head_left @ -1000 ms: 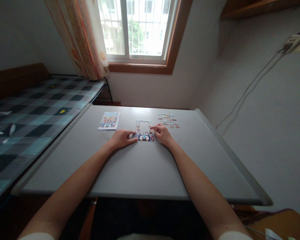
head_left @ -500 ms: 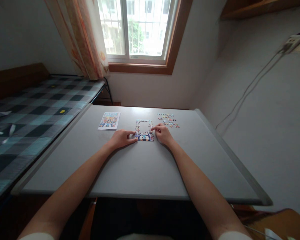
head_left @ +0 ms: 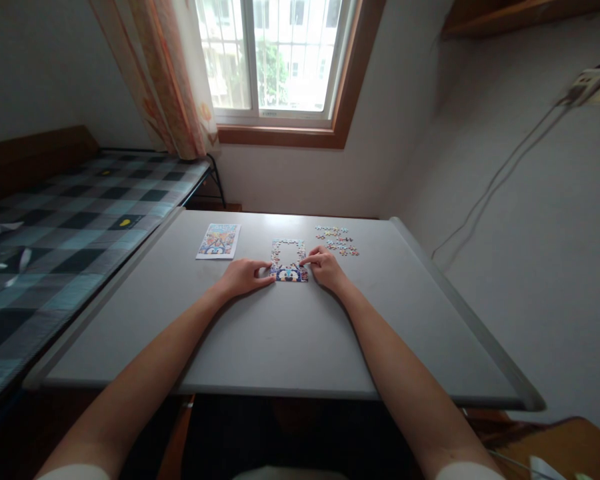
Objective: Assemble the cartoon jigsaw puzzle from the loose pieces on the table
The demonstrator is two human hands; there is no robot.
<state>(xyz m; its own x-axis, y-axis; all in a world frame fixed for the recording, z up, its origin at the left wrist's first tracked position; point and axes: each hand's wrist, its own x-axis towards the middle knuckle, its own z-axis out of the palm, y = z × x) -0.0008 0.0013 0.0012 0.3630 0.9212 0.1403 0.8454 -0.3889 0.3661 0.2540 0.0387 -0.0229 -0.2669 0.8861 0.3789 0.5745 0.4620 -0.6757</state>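
Note:
A partly assembled jigsaw puzzle (head_left: 289,275) lies flat on the grey-white table, its border joined around an open middle and a blue character along the near edge. My left hand (head_left: 243,277) rests at its left side, thumb and forefinger spread apart against the edge. On the right, my right hand (head_left: 324,267) reaches with its forefinger to the puzzle's right side while the other fingers curl in. Any piece under that fingertip is too small to make out. Loose jigsaw pieces (head_left: 337,241) are scattered beyond my right hand.
A printed picture sheet (head_left: 218,241) lies to the left of the puzzle on the table (head_left: 280,340). Left of the table stands a bed with a checked mattress (head_left: 145,190). A window (head_left: 285,60) and a curtain (head_left: 167,80) are ahead.
My right forefinger has shifted slightly toward me and left along the puzzle's right side. My left hand stays in place.

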